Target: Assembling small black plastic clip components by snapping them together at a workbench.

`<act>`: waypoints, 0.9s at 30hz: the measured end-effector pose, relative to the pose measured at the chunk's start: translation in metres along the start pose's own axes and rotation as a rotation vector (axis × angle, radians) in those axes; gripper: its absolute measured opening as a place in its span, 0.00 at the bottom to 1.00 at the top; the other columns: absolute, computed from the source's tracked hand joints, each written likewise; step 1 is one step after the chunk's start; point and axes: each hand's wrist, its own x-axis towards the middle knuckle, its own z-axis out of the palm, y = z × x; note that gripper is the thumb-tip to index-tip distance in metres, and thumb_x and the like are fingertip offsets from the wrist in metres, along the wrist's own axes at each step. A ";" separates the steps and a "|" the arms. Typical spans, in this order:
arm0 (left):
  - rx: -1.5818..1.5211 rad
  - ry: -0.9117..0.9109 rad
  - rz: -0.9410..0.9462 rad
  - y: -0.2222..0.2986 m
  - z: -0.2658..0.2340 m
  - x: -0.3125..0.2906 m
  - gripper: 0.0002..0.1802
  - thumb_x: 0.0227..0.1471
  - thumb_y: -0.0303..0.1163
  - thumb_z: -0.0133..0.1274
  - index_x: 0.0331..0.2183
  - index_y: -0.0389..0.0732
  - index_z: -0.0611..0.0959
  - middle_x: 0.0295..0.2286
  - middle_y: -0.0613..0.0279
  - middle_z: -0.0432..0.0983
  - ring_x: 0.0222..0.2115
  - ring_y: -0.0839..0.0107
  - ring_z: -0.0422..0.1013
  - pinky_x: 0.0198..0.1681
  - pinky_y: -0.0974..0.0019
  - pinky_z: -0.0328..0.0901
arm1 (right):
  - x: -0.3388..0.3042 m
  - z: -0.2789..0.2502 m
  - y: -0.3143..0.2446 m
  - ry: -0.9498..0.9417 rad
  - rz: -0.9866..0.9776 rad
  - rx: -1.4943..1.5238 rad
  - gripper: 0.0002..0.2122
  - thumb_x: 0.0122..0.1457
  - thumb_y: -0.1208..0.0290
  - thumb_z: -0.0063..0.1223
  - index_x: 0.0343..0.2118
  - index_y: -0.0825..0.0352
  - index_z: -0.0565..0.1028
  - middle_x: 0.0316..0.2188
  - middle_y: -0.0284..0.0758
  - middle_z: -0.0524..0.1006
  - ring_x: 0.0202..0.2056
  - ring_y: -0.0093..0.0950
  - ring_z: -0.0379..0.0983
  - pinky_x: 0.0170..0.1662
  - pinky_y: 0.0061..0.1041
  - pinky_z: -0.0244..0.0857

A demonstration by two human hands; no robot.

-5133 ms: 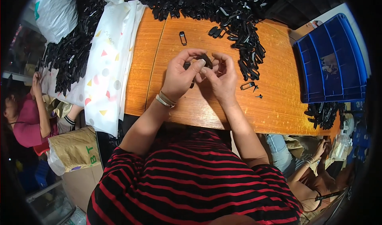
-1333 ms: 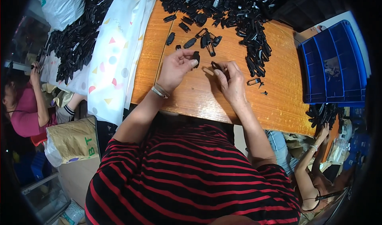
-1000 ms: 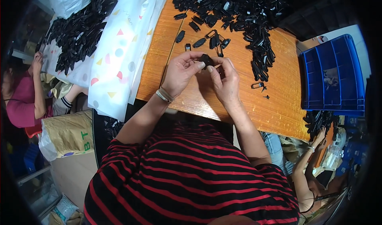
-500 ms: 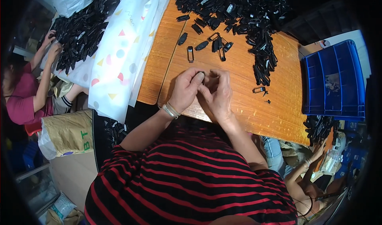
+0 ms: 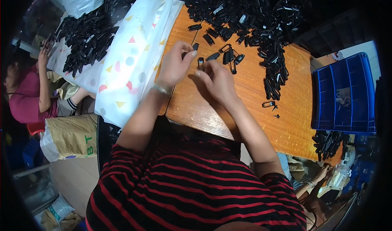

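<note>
My left hand [image 5: 176,63] is over the table's left part, thumb and index finger closed at a small black oval plastic piece [image 5: 195,46]. My right hand [image 5: 218,79] is low over the wood beside a narrow black rectangular frame [image 5: 200,62]. Its fingers bend toward that frame and its thumb stands apart; whether they touch the frame I cannot tell. Just beyond the right hand lie another oval piece [image 5: 212,57] and a cluster of black frames and pieces [image 5: 232,59].
A large heap of black plastic parts [image 5: 228,14] covers the table's far side, trailing down the right. Patterned white sheeting [image 5: 126,67] lies at left. A blue crate [image 5: 344,93] stands at right. Co-workers sit left [image 5: 30,86] and lower right [image 5: 312,184].
My hands, together before near the table's front edge, have parted and moved farther out, the left to the oval piece, the right toward the frame. The small dark item between them is no longer visible.
</note>
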 end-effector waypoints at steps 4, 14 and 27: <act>0.547 -0.006 -0.179 0.001 0.008 0.037 0.18 0.51 0.42 0.57 0.34 0.36 0.80 0.33 0.52 0.79 0.36 0.57 0.75 0.39 0.60 0.68 | 0.033 0.014 -0.004 0.088 -0.056 -0.484 0.11 0.52 0.65 0.58 0.30 0.70 0.75 0.30 0.47 0.77 0.30 0.46 0.75 0.33 0.40 0.69; 0.590 -0.056 0.138 -0.013 0.018 0.026 0.11 0.51 0.32 0.57 0.36 0.37 0.77 0.33 0.55 0.75 0.31 0.57 0.74 0.34 0.59 0.68 | 0.012 -0.007 0.018 0.086 -0.046 0.010 0.11 0.53 0.75 0.59 0.38 0.71 0.72 0.26 0.40 0.77 0.29 0.31 0.77 0.33 0.27 0.70; -0.868 -0.153 -0.243 0.018 0.022 -0.031 0.15 0.56 0.30 0.54 0.45 0.37 0.76 0.26 0.70 0.75 0.20 0.86 0.64 0.23 0.82 0.57 | -0.021 -0.014 -0.012 0.335 -0.039 0.508 0.10 0.56 0.80 0.57 0.42 0.73 0.74 0.34 0.33 0.78 0.34 0.19 0.75 0.38 0.16 0.69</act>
